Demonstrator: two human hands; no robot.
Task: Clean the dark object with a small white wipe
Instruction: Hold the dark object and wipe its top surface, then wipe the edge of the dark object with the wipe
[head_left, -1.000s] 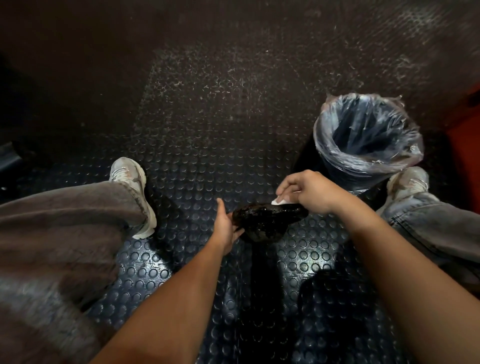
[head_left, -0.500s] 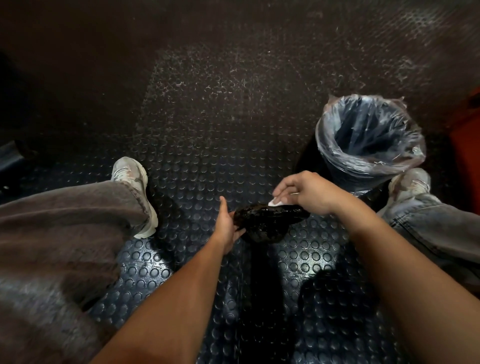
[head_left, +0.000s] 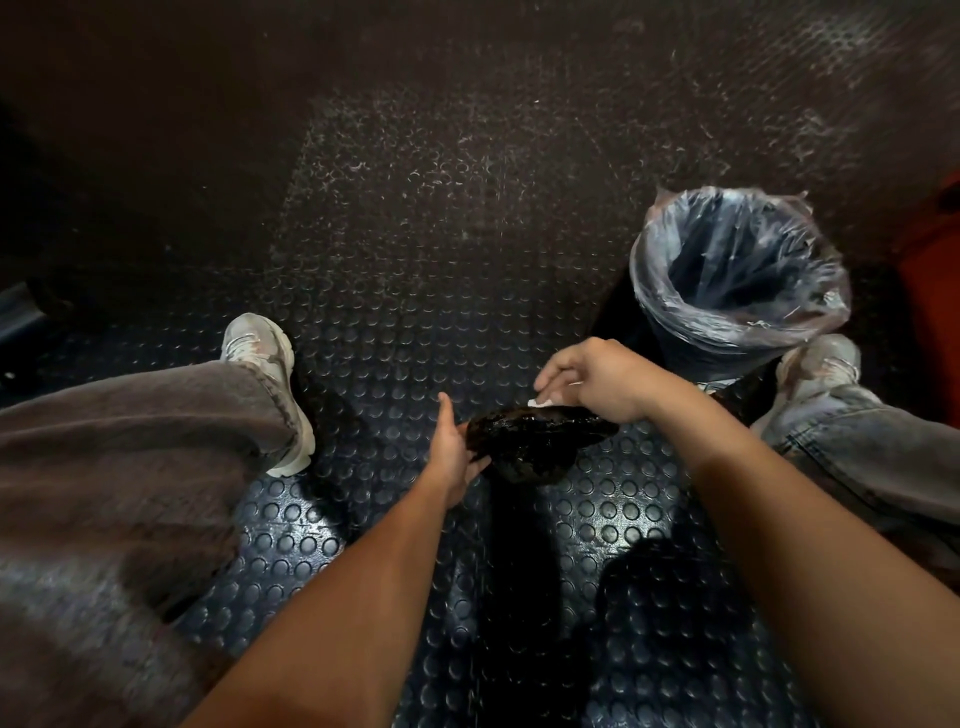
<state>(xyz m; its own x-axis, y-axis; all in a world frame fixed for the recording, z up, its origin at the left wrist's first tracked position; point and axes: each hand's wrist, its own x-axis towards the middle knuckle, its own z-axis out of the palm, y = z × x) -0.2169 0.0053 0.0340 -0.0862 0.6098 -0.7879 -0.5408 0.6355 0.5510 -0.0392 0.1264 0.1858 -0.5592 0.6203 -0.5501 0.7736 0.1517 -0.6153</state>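
Note:
A glossy dark object (head_left: 530, 444) is held above the studded floor between my knees. My left hand (head_left: 454, 449) grips its left end, thumb up. My right hand (head_left: 597, 382) is over its top right side, fingers curled down and pinching a small white wipe (head_left: 543, 401) against the upper surface. Only a small corner of the wipe shows under my fingertips. The right end of the dark object is hidden under my right hand.
A bin lined with a clear plastic bag (head_left: 737, 270) stands on the floor at the right, just beyond my right hand. My legs in grey jeans and pale shoes (head_left: 265, 364) flank the studded rubber floor (head_left: 441, 260). Something red (head_left: 935, 270) sits at the right edge.
My right hand with the wipe has slid slightly left along the top of the dark object. My left hand keeps its hold.

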